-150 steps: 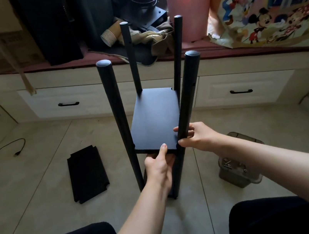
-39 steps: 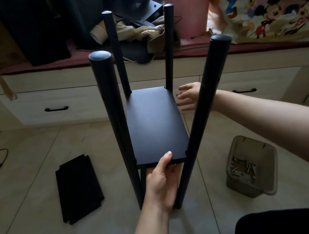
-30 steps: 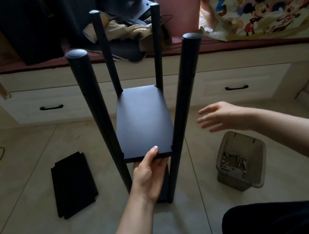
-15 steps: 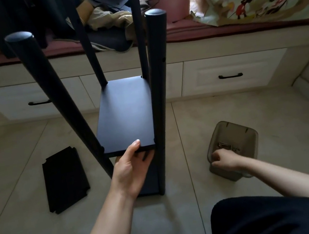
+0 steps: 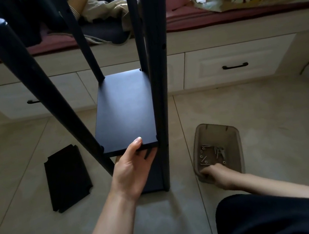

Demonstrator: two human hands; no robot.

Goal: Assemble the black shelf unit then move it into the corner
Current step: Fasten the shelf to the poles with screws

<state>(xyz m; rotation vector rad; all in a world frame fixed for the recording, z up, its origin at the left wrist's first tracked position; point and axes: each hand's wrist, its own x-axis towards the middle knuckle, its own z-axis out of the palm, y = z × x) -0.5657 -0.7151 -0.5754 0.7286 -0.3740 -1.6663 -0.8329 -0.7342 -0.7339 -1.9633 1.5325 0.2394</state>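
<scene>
Half a second on, the right hand (image 5: 218, 175) has slid from the rim down into the near end of the translucent brown plastic tub (image 5: 233, 132) at about 4 o'clock on the floor, and the view has dipped closer to the frame. Its fingers curl down among the silver screws (image 5: 218, 151) scattered over the tub's bottom, but they are hidden behind the knuckles, so I cannot tell whether anything is pinched. The left hand (image 5: 132, 169) keeps its place at the near edge of the flat black shelf board (image 5: 126, 111), thumb lying on top of the board and the fingers tucked under it, clamping that edge. This board sits partway up the black shelf unit, fixed between four round black posts: the near right post (image 5: 160, 75) stands almost upright just beside the thumb, the near left post (image 5: 39, 88) leans off toward 10 o'clock, and two thinner-looking far posts rise at 12 o'clock. A spare black panel with notched corners (image 5: 67, 178) lies flat on the beige tiled floor (image 5: 269, 108) at 9 o'clock, well apart from the unit. Behind, at 12 o'clock, runs a cream drawer bench (image 5: 242, 60) with black handles.
</scene>
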